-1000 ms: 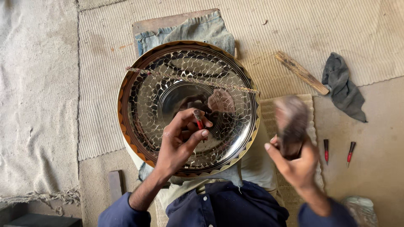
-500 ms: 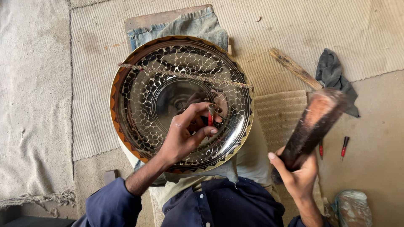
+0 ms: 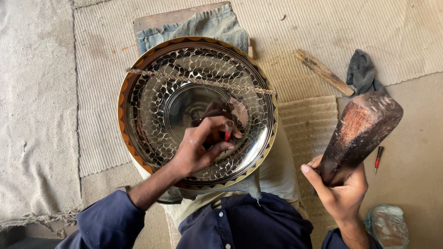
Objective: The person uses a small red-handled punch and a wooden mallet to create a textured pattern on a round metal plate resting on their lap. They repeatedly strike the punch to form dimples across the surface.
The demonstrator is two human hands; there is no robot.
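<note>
You have one large round shiny metal plate [image 3: 152, 87] with a hammered scale pattern, a plain mirror-like centre and a scalloped orange-brown rim; it lies on your lap under your left hand [image 3: 198, 150], with one frayed cord [image 3: 198, 80] stretched across it beyond your fingers. That hand pinches one small red-handled punch [image 3: 227, 131] upright against the plate. Your right hand [image 3: 341, 186], off to the plate's right, is wrapped around one dark cone-shaped wooden mallet [image 3: 360, 131] held raised, with one more red-handled tool [image 3: 378, 157] lying just beyond it.

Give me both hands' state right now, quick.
Left hand: closed, pinching a small red-tipped tool against the engraved metal plate.
Right hand: closed around a wooden mallet, raised beside the plate.
</note>
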